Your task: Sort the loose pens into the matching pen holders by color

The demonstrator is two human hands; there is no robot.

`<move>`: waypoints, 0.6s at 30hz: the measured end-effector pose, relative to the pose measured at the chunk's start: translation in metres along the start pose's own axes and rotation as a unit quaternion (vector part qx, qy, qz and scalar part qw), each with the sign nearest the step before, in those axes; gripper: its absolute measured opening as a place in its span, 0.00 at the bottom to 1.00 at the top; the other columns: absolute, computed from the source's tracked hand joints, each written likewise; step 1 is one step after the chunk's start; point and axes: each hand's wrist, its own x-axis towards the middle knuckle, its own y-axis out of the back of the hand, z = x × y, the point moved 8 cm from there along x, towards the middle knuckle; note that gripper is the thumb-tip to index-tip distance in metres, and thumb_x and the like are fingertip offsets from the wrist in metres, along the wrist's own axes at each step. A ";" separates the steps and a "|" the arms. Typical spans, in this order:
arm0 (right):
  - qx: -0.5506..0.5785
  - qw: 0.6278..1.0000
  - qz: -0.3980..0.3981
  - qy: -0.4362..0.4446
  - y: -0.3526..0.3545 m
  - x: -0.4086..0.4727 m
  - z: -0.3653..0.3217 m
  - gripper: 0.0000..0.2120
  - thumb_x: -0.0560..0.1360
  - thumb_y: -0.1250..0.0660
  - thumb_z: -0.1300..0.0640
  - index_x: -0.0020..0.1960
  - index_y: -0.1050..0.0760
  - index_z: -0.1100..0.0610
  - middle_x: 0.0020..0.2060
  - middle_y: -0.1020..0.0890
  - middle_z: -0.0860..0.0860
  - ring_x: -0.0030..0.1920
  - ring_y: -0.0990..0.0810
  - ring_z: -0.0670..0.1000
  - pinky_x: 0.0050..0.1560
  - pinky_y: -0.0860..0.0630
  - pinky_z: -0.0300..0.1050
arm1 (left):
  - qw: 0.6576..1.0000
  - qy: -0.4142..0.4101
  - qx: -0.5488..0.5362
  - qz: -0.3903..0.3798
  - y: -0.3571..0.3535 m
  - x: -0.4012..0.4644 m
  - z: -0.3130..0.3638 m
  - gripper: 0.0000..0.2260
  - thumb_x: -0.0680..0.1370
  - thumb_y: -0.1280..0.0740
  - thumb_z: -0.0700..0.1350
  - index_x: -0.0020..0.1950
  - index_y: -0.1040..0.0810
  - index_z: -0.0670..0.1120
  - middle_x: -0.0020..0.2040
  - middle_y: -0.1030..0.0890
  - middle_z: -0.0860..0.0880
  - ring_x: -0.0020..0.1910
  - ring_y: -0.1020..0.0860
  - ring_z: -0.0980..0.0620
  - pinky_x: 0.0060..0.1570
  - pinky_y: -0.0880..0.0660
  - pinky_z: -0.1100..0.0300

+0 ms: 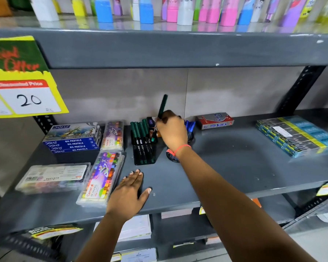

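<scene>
R hand fingers clamped on green pen, raised just above square mesh holder w/ several green pens already in. L hand flat on shelf, fingers spread. Blue pens behind R hand; remaining loose pens hidden.

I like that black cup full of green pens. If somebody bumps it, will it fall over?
It might. The black mesh holder looks tall and narrow, and the green pens poke out above its rim, so it is probably top-heavy. Being mesh, it likely weighs little and would slide on the smooth shelf.
</scene>
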 end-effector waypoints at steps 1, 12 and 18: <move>-0.024 1.000 -0.018 0.002 -0.007 -0.001 0.000 0.12 0.77 0.38 0.54 0.51 0.22 0.61 0.46 0.15 0.61 0.47 0.17 0.61 0.41 0.26 0.45 | 1.000 0.003 -0.002 0.004 0.000 0.000 -0.001 0.37 0.71 0.59 0.68 0.73 0.46 0.48 0.75 0.44 0.51 0.73 0.48 0.54 0.69 0.55 0.62; -0.072 0.996 -0.045 -0.002 -0.038 0.002 -0.004 0.13 0.76 0.40 0.54 0.50 0.23 0.62 0.45 0.16 0.63 0.46 0.18 0.62 0.42 0.24 0.48 | 1.000 0.008 -0.012 0.023 0.002 0.000 0.001 0.41 0.66 0.65 0.66 0.73 0.45 0.47 0.75 0.43 0.50 0.73 0.47 0.54 0.66 0.59 0.64; -0.123 0.986 -0.108 -0.010 -0.059 -0.007 0.013 0.13 0.76 0.37 0.52 0.48 0.19 0.60 0.47 0.16 0.61 0.52 0.21 0.62 0.49 0.23 0.49 | 0.999 0.006 -0.022 0.028 0.002 0.000 0.001 0.40 0.66 0.63 0.66 0.73 0.43 0.46 0.75 0.42 0.49 0.73 0.46 0.53 0.67 0.58 0.63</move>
